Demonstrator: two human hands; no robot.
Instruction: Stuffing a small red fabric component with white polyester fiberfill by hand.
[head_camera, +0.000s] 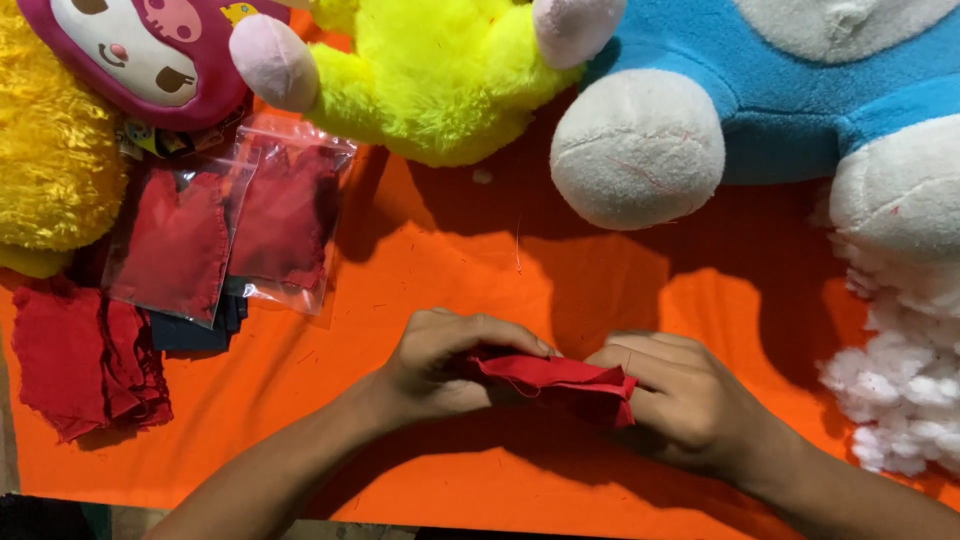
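Note:
Both my hands meet low in the middle of the head view, over an orange cloth. Between them is a small folded piece of red fabric. My left hand pinches its left end with fingers curled over the top. My right hand grips its right end, fingers closed around the edge. The fabric's underside is hidden by my fingers.
Two clear bags of red fabric lie at the left, above loose red pieces and dark pieces. Plush toys line the back: yellow, blue and white, pink-faced. White stuffing sits at the right.

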